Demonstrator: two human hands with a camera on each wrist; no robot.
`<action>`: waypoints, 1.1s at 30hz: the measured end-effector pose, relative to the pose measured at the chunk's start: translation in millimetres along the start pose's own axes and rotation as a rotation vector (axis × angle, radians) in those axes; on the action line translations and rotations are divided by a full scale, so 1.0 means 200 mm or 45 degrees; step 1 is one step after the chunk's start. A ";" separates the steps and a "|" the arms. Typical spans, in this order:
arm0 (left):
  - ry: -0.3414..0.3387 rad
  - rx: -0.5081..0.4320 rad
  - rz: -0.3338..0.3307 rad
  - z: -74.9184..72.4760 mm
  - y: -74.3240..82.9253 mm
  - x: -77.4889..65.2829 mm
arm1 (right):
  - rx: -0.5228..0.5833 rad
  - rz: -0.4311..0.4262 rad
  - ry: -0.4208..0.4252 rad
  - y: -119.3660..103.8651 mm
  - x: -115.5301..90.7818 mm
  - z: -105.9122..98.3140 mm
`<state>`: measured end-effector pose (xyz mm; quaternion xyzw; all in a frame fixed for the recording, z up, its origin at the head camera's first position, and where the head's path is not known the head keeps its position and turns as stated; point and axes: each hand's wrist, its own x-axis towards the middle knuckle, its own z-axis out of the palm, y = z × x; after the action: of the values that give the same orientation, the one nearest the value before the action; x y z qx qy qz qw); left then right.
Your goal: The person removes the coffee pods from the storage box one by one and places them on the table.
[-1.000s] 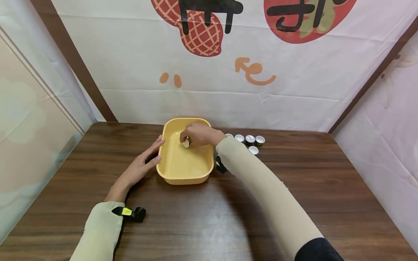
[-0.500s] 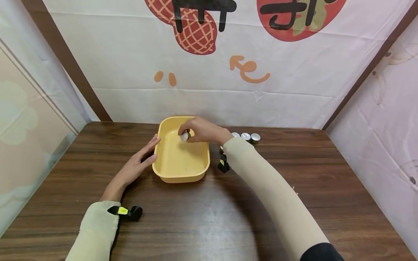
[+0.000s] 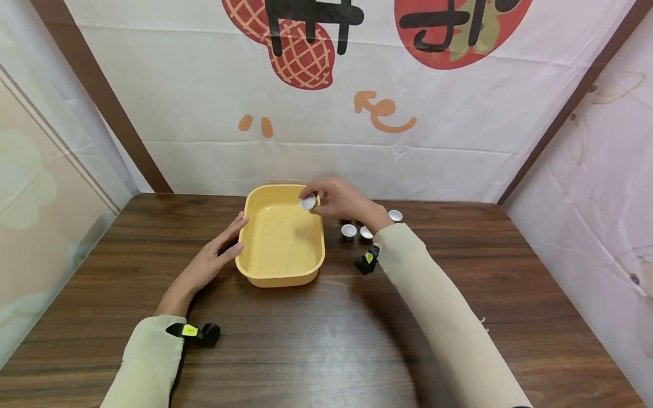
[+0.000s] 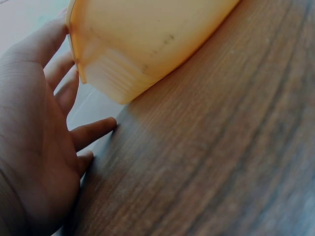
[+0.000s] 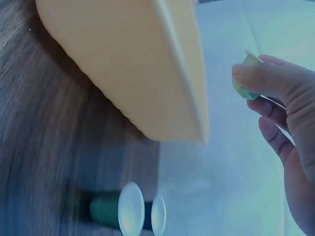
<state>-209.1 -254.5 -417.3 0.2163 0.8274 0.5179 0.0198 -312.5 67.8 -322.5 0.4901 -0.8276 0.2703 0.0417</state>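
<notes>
A small coffee capsule (image 3: 308, 202) with a pale round lid is pinched between the thumb and fingers of my right hand (image 3: 340, 198), over the far right rim of a yellow plastic basin (image 3: 279, 281). In the right wrist view the held capsule (image 5: 246, 92) shows a green body, raised above the basin's side. My left hand (image 3: 210, 259) touches the basin's left rim with fingers extended. From the left wrist, the fingertips (image 4: 59, 27) lie against the basin's edge and the lower fingers are spread near the table.
Several capsules stand lid up right of the basin, including a front one (image 3: 349, 231) and a back one (image 3: 395, 215); my right wrist hides part of the group. A printed white cloth (image 3: 306, 158) hangs behind the wooden table (image 3: 285, 351).
My right hand has drawn the capsule up and rightward, from inside the basin to above its right rim. The left hand stays at the left rim. The head view has shifted slightly.
</notes>
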 end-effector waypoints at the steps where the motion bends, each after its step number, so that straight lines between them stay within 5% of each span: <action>1: -0.002 0.001 -0.003 0.00 0.00 0.00 | 0.032 -0.004 0.031 0.01 -0.03 -0.01; 6: 0.000 0.006 -0.016 0.00 0.00 0.00 | 0.109 0.024 0.145 0.03 -0.16 -0.07; 15: -0.011 -0.007 -0.015 0.01 0.00 0.02 | 0.050 0.064 0.251 0.09 -0.39 -0.11; 26: -0.008 -0.005 0.014 0.01 0.01 0.02 | 0.093 0.215 0.553 0.20 -0.71 -0.11; 33: -0.010 -0.012 0.015 0.02 0.01 0.02 | 0.140 0.276 0.611 0.11 -0.84 -0.15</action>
<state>-210.4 -249.5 -417.4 0.2230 0.8236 0.5211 0.0209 -250.2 223.5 -361.2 0.3220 -0.8258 0.4262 0.1808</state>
